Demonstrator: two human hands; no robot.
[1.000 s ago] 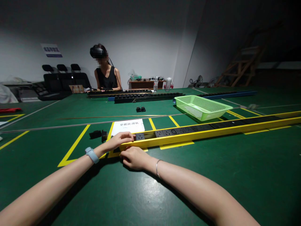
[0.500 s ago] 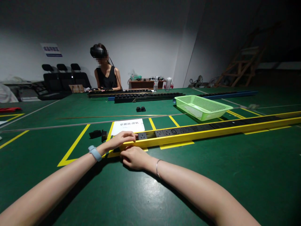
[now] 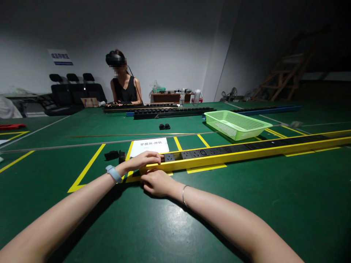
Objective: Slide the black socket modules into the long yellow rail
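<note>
A long yellow rail [image 3: 214, 158] lies across the green table, with a row of black socket modules [image 3: 219, 150] seated in its channel. Near its left end sits one single black socket module [image 3: 169, 157], a short gap apart from the row. My left hand [image 3: 145, 158], a pale blue band on its wrist, reaches over the channel with fingers stretched out against the left side of that module. Below, my right hand [image 3: 155, 182] has its fingers curled at the near side of the rail's left end; its fingertips are partly hidden.
Beyond the rail stand a light green basket [image 3: 238, 126] and a white paper sign [image 3: 149, 146]. Loose black modules lie left of the sign [image 3: 112, 155] and farther back [image 3: 164, 126]. Filled dark rails [image 3: 175, 113] lie at the far side, where another person [image 3: 126, 89] works.
My left hand has slid slightly right along the channel, and the single socket module has moved right with it, narrowing the gap to the row. My right hand stays in place.
</note>
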